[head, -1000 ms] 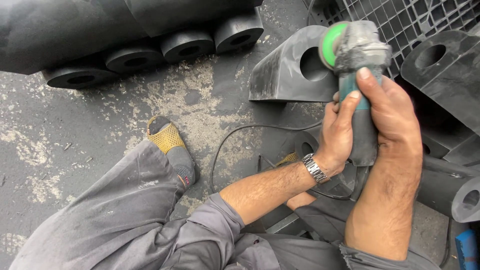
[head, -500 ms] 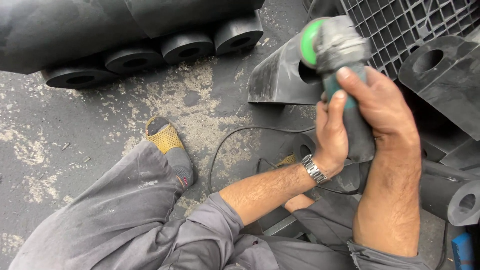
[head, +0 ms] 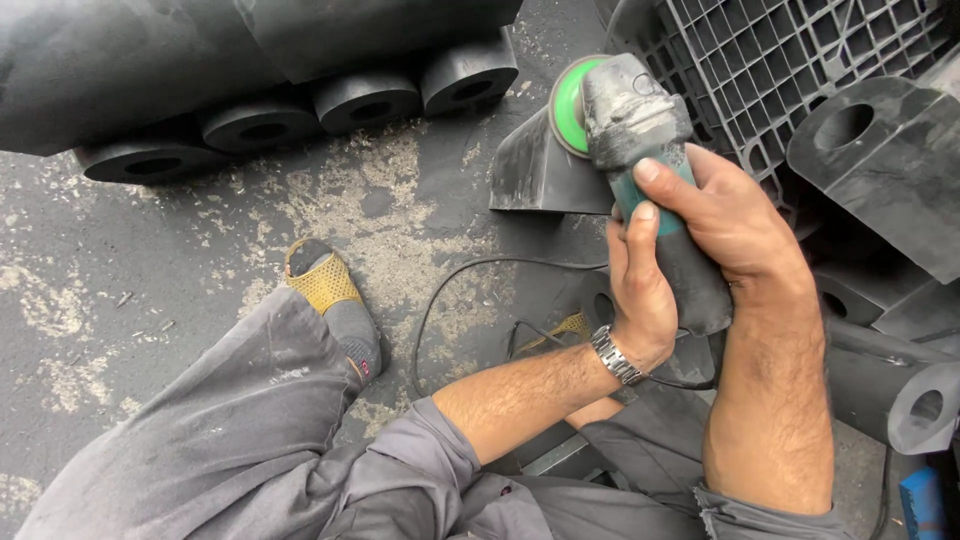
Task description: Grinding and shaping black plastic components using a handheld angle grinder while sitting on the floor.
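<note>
Both my hands hold a dusty angle grinder (head: 640,130) with a green disc (head: 570,100) facing left. My right hand (head: 740,225) wraps its green body from the right. My left hand (head: 640,290), with a metal watch on the wrist, grips the body from below and the left. The grinder is lifted in front of a black rubber block with a round hole (head: 540,170). Its black cable (head: 470,290) loops over the floor toward my legs.
A long black rubber part with cylinder ends (head: 260,110) lies at the top left. A black plastic grid crate (head: 790,60) stands top right, with more holed black blocks (head: 870,150) at right. My grey-trousered leg and yellow sandal (head: 325,285) stretch over the dusty floor.
The grinder and both hands have shifted left and slightly down in view; my grip on it has stayed the same.
</note>
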